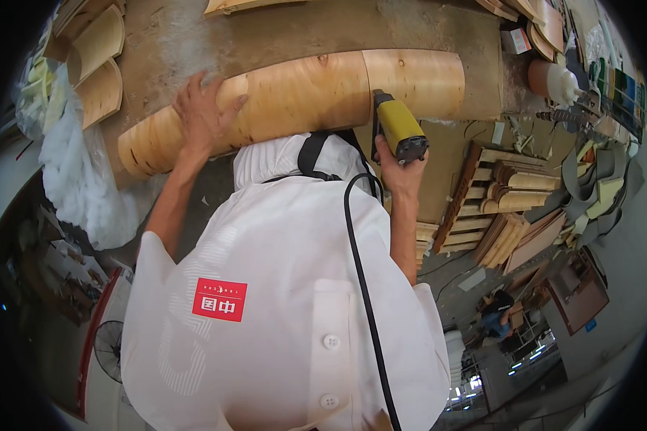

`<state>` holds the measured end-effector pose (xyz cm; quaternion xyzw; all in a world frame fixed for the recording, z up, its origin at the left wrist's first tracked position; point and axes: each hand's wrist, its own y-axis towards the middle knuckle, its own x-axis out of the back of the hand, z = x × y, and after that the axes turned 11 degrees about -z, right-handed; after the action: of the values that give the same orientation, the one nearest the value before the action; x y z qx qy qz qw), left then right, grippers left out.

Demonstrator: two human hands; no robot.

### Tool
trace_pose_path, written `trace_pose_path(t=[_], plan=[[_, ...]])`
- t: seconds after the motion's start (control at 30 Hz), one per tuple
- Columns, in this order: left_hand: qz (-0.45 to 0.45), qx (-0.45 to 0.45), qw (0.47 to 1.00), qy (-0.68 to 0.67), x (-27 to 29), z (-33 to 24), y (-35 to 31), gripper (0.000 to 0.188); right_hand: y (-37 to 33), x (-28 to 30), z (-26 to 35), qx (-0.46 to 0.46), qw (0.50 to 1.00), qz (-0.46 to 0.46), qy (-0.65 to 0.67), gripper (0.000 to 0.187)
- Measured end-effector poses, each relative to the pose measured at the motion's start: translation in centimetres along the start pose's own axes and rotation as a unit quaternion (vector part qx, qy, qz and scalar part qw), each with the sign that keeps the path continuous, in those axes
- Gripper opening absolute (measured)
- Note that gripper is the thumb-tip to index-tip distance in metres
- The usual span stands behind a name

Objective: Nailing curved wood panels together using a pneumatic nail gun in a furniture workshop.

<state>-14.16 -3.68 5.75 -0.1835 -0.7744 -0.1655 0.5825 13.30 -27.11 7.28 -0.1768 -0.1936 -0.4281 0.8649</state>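
A long, curved plywood panel (302, 86) lies across the workbench in front of me, with a seam crossing it right of its middle. My left hand (203, 111) rests on the panel's left part, its fingers spread apart. In my right hand (400, 171) is a yellow and black corded power tool (398, 122), with my fingers closed round its handle. The tool's dark nose is at the panel beside the seam; I cannot tell whether it touches. A black cord (359, 266) loops from the tool down over my white shirt.
Curved wood pieces (99, 68) are stacked at the far left above white fluffy padding (79, 179). To the right stand a plastic bottle (553, 80), a wooden pallet (467, 194) and more curved pieces (521, 187). A person (497, 316) is in the background at lower right.
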Motion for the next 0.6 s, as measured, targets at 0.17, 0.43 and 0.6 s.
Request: trace_pose_path(t=[0.17,0.43,0.6], plan=[[-0.115,-0.101,0.981,-0.118,-0.1,-4.9,0.5,0.065,-0.5,-0.3,0.9,-0.028,1.000,-0.006,0.001,0.023],[-0.010,-0.186,0.962,-0.201,-4.9,-12.3,2.3,0.072,-0.5,-0.3,2.1,-0.098,0.995,0.012,-0.007,0.032],[-0.022,-0.189,0.965,-0.183,-5.5,-12.5,2.5,0.069,-0.1,-0.4,2.0,-0.130,0.991,-0.009,-0.002,0.032]])
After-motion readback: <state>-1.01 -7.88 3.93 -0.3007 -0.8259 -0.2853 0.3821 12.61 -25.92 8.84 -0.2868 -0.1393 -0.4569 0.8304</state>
